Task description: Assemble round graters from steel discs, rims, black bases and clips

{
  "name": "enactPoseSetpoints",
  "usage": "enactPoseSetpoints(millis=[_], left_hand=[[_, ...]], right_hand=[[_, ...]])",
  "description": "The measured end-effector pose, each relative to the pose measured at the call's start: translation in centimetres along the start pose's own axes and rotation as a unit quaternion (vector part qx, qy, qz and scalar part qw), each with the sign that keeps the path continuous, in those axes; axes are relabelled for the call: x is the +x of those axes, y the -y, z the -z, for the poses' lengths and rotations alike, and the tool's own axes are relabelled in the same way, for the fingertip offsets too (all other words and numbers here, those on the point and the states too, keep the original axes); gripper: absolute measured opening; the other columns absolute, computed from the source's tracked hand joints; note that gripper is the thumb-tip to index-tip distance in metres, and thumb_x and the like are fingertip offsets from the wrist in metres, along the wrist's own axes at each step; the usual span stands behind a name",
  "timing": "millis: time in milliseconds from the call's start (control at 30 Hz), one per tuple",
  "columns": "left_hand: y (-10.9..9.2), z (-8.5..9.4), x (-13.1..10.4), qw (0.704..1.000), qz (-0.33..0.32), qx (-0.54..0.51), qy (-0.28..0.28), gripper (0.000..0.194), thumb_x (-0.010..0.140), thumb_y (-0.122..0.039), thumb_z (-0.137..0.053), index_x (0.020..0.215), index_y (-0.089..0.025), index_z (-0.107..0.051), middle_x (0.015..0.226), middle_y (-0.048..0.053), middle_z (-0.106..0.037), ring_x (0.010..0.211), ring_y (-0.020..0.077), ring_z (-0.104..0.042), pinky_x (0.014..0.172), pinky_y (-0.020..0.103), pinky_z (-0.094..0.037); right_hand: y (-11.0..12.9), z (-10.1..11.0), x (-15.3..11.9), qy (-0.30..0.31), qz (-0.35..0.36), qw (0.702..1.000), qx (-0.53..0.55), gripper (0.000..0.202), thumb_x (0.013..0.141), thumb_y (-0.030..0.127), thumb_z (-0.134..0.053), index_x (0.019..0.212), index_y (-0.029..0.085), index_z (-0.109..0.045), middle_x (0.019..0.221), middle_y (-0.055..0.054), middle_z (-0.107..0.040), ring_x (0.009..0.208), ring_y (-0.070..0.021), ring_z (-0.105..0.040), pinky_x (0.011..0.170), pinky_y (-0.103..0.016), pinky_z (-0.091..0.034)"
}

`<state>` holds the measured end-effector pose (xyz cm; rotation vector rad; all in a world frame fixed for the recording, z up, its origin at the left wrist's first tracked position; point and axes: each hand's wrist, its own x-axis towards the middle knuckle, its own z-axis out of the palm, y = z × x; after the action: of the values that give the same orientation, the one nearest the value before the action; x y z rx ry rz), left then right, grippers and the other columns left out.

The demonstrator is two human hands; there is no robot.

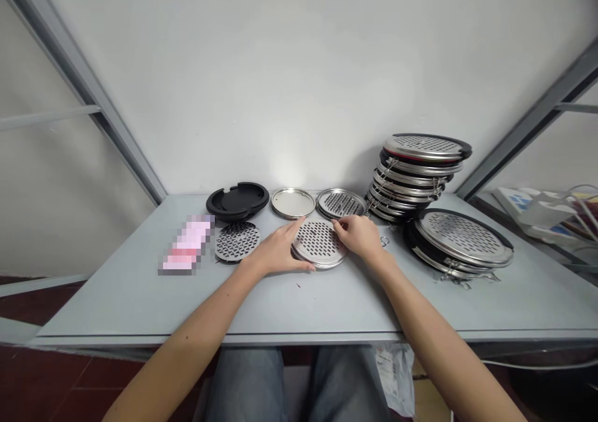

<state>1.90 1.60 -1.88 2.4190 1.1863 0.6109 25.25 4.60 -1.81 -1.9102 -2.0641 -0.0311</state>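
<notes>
A round metal plate with many slots (319,242) lies on the table in front of me, on a rimmed metal base. My left hand (279,247) grips its left side, thumb at the near edge and fingers at the far edge. Curled at the plate's right rim is my right hand (359,235), its fingertips pinched together; whatever is between them is hidden. Just right of that hand lies a small wire clip (384,242). Behind the plate sit a shallow round metal tray (293,202) and a stack of slotted plates (342,203).
Left of my hands are black round rings (238,201), perforated discs (237,242) and a blurred pink item (188,245). A tall, leaning stack of clipped round assemblies (413,179) stands at the back right, with a shorter stack (460,238) nearer. Metal frame posts flank the table (299,310).
</notes>
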Motion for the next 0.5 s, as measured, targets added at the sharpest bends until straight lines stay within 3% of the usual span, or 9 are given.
enactPoseSetpoints(millis=[300, 500], left_hand=[[0.27, 0.30, 0.09, 0.999, -0.015, 0.031, -0.011, 0.112, 0.061, -0.064, -0.075, 0.149, -0.019, -0.023, 0.150, 0.014, -0.037, 0.137, 0.0326, -0.036, 0.111, 0.044, -0.032], [0.07, 0.33, 0.05, 0.999, 0.003, 0.047, -0.001, 0.118, 0.059, -0.064, -0.075, 0.151, -0.018, -0.017, 0.149, 0.016, -0.037, 0.135, 0.0346, -0.039, 0.108, 0.046, -0.035]], right_hand=[[0.03, -0.17, -0.03, -0.004, 0.013, 1.000, 0.003, 0.039, 0.091, 0.043, -0.041, 0.085, 0.023, -0.074, 0.080, -0.008, -0.073, 0.075, -0.0228, -0.065, 0.059, -0.028, -0.035], [0.01, -0.23, 0.06, 0.006, 0.003, 1.000, 0.005, 0.039, 0.090, 0.043, -0.042, 0.089, 0.023, -0.075, 0.080, -0.009, -0.073, 0.076, -0.0227, -0.066, 0.060, -0.028, -0.037]])
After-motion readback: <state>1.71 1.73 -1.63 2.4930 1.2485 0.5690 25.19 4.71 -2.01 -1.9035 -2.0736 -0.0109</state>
